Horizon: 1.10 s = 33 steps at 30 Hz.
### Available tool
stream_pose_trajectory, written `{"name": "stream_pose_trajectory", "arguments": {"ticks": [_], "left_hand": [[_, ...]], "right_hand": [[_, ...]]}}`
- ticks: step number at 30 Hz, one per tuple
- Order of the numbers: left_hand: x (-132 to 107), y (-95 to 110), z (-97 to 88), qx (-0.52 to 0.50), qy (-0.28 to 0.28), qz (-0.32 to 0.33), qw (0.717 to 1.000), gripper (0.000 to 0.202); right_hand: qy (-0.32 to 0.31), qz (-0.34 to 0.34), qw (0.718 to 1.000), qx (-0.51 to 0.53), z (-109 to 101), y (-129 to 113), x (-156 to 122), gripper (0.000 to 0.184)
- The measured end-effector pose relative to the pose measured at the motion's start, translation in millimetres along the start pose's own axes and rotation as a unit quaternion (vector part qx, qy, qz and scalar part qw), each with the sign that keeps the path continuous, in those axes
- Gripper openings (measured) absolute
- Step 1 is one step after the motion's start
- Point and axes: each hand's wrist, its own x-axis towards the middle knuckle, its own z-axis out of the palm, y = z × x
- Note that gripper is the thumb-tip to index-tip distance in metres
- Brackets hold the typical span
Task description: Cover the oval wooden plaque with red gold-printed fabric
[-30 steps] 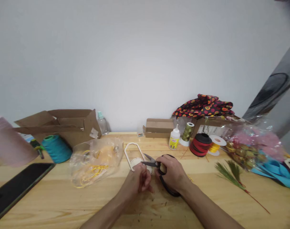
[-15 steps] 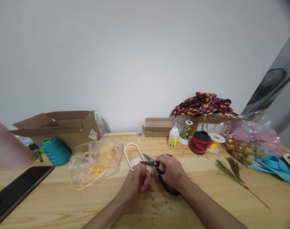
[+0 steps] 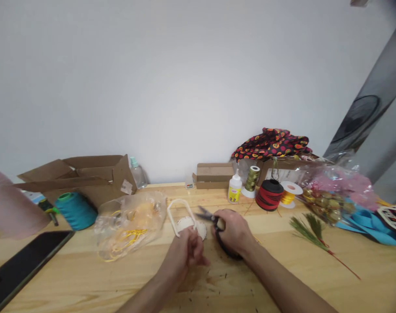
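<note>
Here, L hand (image 3: 189,247) pinches white frame (image 3: 171,219) at near end; R hand (image 3: 233,230) grips blk scissors (image 3: 214,218), blades nr frame.

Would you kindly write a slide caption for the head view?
At a wooden table, the left hand holds a pale looped frame while the right hand holds scissors.

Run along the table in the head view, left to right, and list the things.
Teal thread cone → plastic bag → white frame → scissors → olive spool → red-and-black spool → yellow spool → blue ribbon
</note>
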Motion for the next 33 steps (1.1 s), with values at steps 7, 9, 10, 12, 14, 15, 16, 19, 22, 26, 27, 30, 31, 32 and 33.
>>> {"name": "stream_pose_trajectory", "arguments": {"ticks": [7, 9, 10, 12, 14, 15, 16, 19, 22, 26, 27, 30, 31, 32, 33], "left_hand": [[-4, 6, 2.6, 0.01, -0.046, 0.051, 0.998, 0.034], [-1, 8, -1.9, 0.022, -0.04, 0.073, 0.996, 0.036], [1, 9, -3.8, 0.026, -0.039, 0.08, 0.996, 0.036], [3, 10, -6.1, 0.025, -0.04, 0.09, 0.995, 0.033], [5, 9, -6.9, 0.023, -0.045, 0.099, 0.994, 0.032], [5, 9, -7.1, 0.023, -0.044, 0.106, 0.993, 0.031], [5, 8, -7.3, 0.024, -0.042, 0.112, 0.993, 0.031], [6, 7, -8.4, 0.028, -0.036, 0.12, 0.992, 0.032], [6, 6, -10.4, 0.046, -0.043, 0.124, 0.99, 0.035], [7, 6, -10.4, 0.073, -0.042, 0.123, 0.989, 0.034], [7, 6, -9.4, 0.07, -0.038, 0.118, 0.99, 0.033], [7, 6, -5.1, 0.04, -0.019, 0.1, 0.994, 0.031], [7, 5, -3.6, 0.025, -0.013, 0.095, 0.995, 0.03], [7, 5, -2.4, 0.012, -0.01, 0.092, 0.996, 0.03], [6, 5, -1.6, 0.003, -0.009, 0.091, 0.996, 0.03]], "right_hand": [[0.028, 0.01, 0.999, 0.025, -6, 11, 3, 0.017], [0.032, 0.005, 0.999, 0.035, -8, 10, 2, 0.018], [0.035, 0.0, 0.998, 0.042, -9, 10, 2, 0.017], [0.045, -0.021, 0.997, 0.06, -9, 6, 0, 0.016], [0.051, -0.055, 0.994, 0.075, -9, 1, -1, 0.013], [0.049, -0.071, 0.993, 0.078, -10, -2, -2, 0.012], [0.046, -0.084, 0.993, 0.075, -10, -4, -3, 0.013], [0.036, -0.095, 0.994, 0.046, -12, -10, -6, 0.015], [0.035, -0.09, 0.995, 0.012, -15, -11, -7, 0.016], [0.033, -0.085, 0.996, -0.013, -15, -10, -7, 0.018], [0.033, -0.08, 0.996, -0.02, -15, -10, -7, 0.018], [0.033, -0.057, 0.997, -0.035, -11, -9, -6, 0.016], [0.034, -0.051, 0.998, -0.032, -10, -8, -6, 0.015], [0.035, -0.049, 0.998, -0.022, -8, -8, -6, 0.014], [0.036, -0.051, 0.998, -0.006, -7, -8, -6, 0.014]]}}
